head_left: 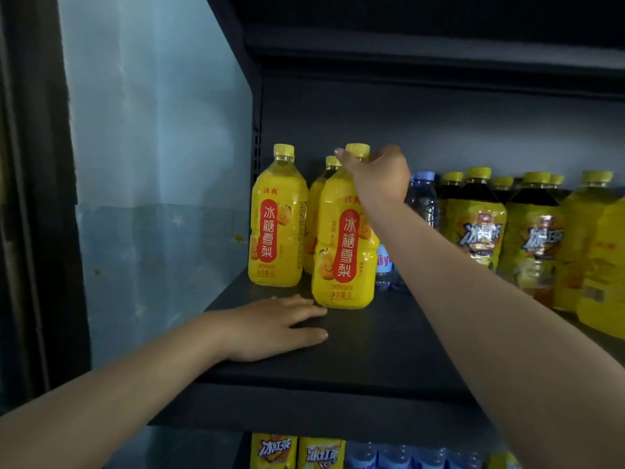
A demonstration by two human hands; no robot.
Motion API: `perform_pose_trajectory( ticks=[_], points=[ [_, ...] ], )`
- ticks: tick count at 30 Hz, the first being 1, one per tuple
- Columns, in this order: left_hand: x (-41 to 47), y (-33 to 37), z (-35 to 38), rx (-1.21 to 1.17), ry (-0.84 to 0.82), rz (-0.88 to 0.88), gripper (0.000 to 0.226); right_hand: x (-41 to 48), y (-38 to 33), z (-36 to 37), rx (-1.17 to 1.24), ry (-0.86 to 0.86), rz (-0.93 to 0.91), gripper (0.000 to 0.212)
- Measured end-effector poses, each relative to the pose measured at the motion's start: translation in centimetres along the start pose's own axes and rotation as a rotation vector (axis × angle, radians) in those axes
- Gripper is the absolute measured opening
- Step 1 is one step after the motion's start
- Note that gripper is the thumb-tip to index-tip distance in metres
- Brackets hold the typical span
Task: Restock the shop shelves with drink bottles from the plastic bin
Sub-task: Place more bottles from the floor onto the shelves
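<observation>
A yellow pear-drink bottle (341, 252) with a red label stands upright on the dark shelf (378, 336). My right hand (378, 174) grips it at the neck, just under its yellow cap. Two more of the same bottles stand to its left and behind: one at the shelf's left end (275, 228), the other (316, 211) mostly hidden. My left hand (274, 328) rests flat on the shelf in front of the bottles, fingers straight and holding nothing. The plastic bin is out of sight.
Right of my arm stand a clear water bottle (421, 198) and several dark iced-tea bottles (477, 225), with yellow bottles (598, 252) at the far right. An upper shelf (422, 55) hangs overhead. A lower shelf shows more bottles (274, 451). A pale blue wall (152, 164) is on the left.
</observation>
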State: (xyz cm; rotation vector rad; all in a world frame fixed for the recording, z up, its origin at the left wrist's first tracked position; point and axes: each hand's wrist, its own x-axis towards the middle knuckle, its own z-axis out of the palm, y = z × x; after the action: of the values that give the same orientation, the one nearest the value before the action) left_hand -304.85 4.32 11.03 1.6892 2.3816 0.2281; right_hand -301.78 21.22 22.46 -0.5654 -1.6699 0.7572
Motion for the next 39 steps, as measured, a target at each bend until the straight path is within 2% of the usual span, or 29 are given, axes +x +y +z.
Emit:
perform_pose_trajectory(
  ticks=[4,7,10,12,14,21,28,39],
  points=[
    [0.0,-0.2,0.1,0.005,0.002,0.010,0.057,0.3,0.9,0.0,0.038,-0.090,0.060,0.055],
    [-0.2,0.1,0.1,0.000,0.006,0.003,0.056,0.1,1.4,-1.1,0.105,-0.240,0.096,0.071],
    [-0.4,0.2,0.0,-0.001,0.006,-0.006,0.056,-0.2,2.1,-3.3,0.188,-0.478,0.130,0.066],
    [-0.5,0.4,0.0,0.000,0.002,-0.012,0.055,-0.4,2.4,-4.7,0.108,-0.635,0.085,0.071],
    [-0.5,0.4,0.0,-0.001,0.002,-0.016,0.055,-0.5,2.6,-5.3,0.016,-0.695,0.023,0.078],
    [-0.5,0.4,0.0,-0.027,0.005,-0.024,0.054,-0.4,2.8,-4.5,-0.140,-0.602,-0.114,0.085],
    [-0.4,0.3,0.0,-0.019,0.020,-0.019,0.055,0.3,3.6,-1.8,-0.253,-0.520,-0.218,0.077],
    [0.0,-0.2,0.1,-0.028,0.025,-0.014,0.054,1.4,3.9,0.3,-0.705,-0.462,-0.376,0.083]
  ],
)
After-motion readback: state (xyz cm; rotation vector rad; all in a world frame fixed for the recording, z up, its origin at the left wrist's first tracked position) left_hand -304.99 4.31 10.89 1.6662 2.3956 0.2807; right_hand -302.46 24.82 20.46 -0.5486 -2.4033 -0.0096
